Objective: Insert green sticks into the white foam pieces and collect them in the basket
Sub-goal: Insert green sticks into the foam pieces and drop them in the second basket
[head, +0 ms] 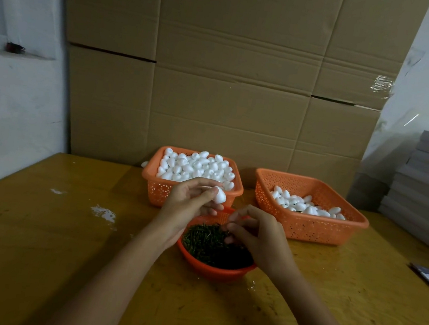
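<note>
- In hand: white foam piece (219,195), egg-shaped, pinched between thumb and fingertips of the left hand (188,204), raised just above the far rim of the bowl.
- Below: green sticks (206,243), heaped in a round red bowl (212,272) on the near middle of the table (33,247).
- Over the heap's right side: right hand (256,238), fingers curled, tips down among the sticks; stick already caught or not, cannot tell.
- Step in hand, by judgement: picking one stick for the piece held ready.
- Next move, likely: lifting out a single stick, aiming its end at the foam, pushing straight in without bending, then dropping the piece into the far-right basket (308,229).
- Far-left basket (158,190): brimming with plain foam; far-right basket only thinly filled, so much work left.
- Behind: cardboard boxes (218,81).
</note>
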